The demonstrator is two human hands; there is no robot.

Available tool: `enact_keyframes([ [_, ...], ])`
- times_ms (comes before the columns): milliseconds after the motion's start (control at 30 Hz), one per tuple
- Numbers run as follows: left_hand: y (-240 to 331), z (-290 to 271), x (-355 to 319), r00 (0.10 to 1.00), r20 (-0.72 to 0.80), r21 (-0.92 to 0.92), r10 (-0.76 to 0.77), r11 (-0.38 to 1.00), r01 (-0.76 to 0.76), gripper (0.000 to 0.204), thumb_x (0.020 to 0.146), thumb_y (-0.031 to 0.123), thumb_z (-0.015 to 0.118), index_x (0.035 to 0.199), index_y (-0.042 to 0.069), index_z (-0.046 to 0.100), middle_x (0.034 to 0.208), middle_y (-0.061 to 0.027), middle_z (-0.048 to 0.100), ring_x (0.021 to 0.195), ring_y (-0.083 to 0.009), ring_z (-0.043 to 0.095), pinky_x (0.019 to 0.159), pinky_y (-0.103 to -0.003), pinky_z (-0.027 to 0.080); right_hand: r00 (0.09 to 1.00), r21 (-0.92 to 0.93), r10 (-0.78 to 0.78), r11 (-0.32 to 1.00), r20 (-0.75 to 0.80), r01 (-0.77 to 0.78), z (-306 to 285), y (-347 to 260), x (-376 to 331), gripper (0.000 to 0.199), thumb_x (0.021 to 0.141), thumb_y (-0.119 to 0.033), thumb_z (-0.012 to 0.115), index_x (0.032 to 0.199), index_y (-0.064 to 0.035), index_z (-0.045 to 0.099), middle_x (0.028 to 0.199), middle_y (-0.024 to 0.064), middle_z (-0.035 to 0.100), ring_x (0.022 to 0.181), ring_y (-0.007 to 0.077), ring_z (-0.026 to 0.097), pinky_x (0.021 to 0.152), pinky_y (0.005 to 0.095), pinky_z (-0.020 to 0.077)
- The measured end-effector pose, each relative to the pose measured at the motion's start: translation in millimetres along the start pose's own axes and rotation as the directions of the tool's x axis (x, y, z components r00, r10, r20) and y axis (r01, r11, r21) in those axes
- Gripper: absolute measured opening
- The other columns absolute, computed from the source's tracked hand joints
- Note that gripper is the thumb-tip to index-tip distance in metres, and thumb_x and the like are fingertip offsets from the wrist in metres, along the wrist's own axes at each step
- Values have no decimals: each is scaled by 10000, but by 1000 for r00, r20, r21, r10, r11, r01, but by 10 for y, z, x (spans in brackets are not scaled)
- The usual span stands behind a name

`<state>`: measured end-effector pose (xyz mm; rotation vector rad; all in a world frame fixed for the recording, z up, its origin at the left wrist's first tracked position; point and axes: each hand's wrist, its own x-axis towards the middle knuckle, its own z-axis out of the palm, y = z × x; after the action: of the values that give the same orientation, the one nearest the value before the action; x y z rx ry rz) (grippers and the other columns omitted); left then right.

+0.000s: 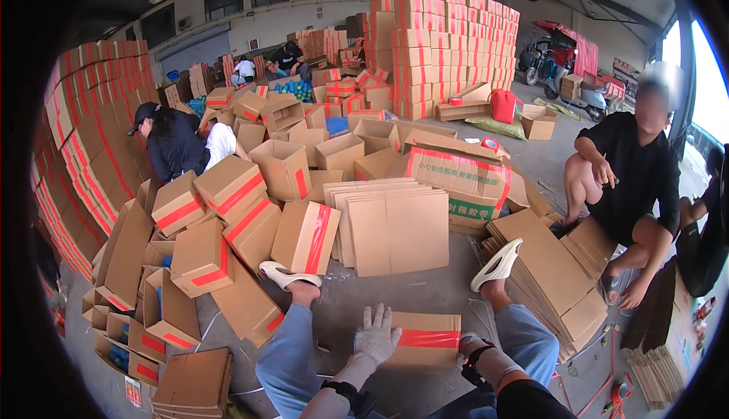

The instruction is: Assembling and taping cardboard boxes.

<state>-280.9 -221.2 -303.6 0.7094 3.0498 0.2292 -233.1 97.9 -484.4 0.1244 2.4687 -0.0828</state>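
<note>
A cardboard box (421, 354) lies between my legs, a strip of red tape running across it to its right end. Gloved and with its fingers spread, my left hand (377, 335) rests against the box's left end. My right hand (469, 347) is at the right end of the same box; its fingers are mostly hidden, so what they hold, if anything, does not show. In front of my feet a stack of flat folded cartons (402, 229) leans upright. Next to it, by my left shoe, stands a taped box (305, 238).
Loose boxes (201, 258) pile up at left and ahead. A large printed carton (456, 180) stands behind the flat stack. At right, a person in black (634, 168) crouches by flat cartons (550, 282). A tape dispenser (619, 392) lies at lower right. Tall box stacks (448, 50) rise behind.
</note>
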Motion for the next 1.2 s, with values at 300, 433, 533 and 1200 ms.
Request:
enact_keyframes([
  [300,-548,190,-491,917,386,-917,-98,71,393,915,896,279,775,1599,71,228,1509,-152,457,1341,-246,503,1043,-365,483,796,834,548,542,-256,-105,-794,-369,-1603,797,687,-398,812,1330,-47,498,1148,279,689,1093,444,666,939,477,528],
  [433,-424,88,-903,958,262,-963,-113,37,268,780,898,154,763,1553,47,353,1485,-121,488,1363,-228,473,1153,-357,371,699,885,666,455,-260,-104,-621,-648,-2303,789,675,-400,841,1295,-73,479,1158,256,687,1117,426,665,956,489,526],
  [533,-534,-428,-566,981,-29,-941,-192,336,38,853,847,134,796,1561,35,340,1517,-153,466,1415,-252,430,1176,-371,341,620,877,637,439,-457,196,-1294,-753,-2293,851,658,-251,846,1384,-77,436,1234,201,649,1168,366,648,1000,429,505],
  [1200,-3483,-516,-3890,280,49,88,-959,284,955,916,760,523,763,1530,189,395,1584,-237,352,1470,-439,316,1185,-565,291,429,388,183,798,-885,461,-1625,-357,-2109,926,678,-145,861,1468,28,409,1352,205,569,1214,311,583,1067,413,453],
])
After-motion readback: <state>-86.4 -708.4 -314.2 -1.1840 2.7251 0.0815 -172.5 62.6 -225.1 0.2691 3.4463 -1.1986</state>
